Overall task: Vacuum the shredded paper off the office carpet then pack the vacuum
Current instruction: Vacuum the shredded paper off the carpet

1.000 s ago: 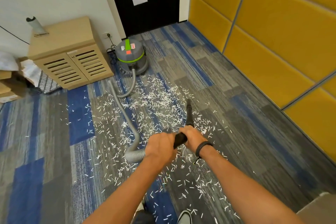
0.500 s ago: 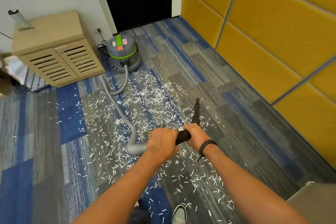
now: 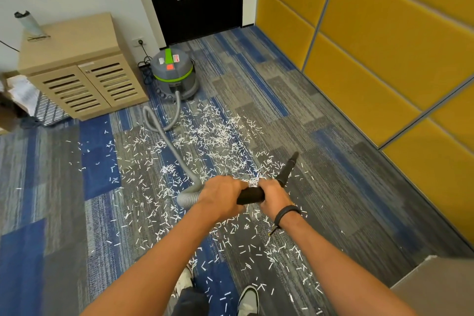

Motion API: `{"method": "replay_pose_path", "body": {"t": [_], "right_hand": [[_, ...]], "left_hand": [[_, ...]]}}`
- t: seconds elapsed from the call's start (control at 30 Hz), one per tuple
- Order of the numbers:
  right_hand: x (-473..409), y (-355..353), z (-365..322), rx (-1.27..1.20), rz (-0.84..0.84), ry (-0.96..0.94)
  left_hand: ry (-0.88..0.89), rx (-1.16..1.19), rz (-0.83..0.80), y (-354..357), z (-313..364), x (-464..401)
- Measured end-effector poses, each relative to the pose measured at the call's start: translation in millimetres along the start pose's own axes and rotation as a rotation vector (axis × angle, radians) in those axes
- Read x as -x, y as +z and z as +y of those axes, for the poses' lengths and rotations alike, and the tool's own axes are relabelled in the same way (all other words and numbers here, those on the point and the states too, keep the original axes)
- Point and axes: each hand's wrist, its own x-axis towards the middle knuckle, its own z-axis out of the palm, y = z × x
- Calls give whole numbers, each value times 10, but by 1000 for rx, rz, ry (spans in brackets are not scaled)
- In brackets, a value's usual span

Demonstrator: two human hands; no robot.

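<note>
Your left hand (image 3: 221, 197) and right hand (image 3: 272, 194) both curl around the black wand handle (image 3: 250, 195), left at the hose end, right further forward. The black nozzle (image 3: 287, 169) angles down toward the carpet (image 3: 320, 161); its tip seems to hover just above the pile, though that is hard to judge. Shredded paper (image 3: 213, 136) covers the carpet's middle. The grey hose (image 3: 164, 136) runs back to the canister vacuum (image 3: 174, 72), beside the wooden cabinet (image 3: 77, 69) at the far edge.
</note>
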Motion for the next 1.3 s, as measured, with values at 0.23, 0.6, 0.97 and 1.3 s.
{"method": "replay_pose_path", "body": {"t": [0.23, 0.6, 0.97, 1.3], "right_hand": [[76, 44, -94, 0, 31, -66], [-487, 218, -969, -16, 1, -169], [-1129, 355, -1790, -24, 27, -156], [-1679, 213, -1707, -10, 26, -32]], "left_hand": [[-51, -24, 65, 4, 25, 239], [-160, -73, 93, -142, -809, 415], [-138, -47, 123, -350, -1814, 400], [-98, 8, 68, -525, -2141, -263]]}}
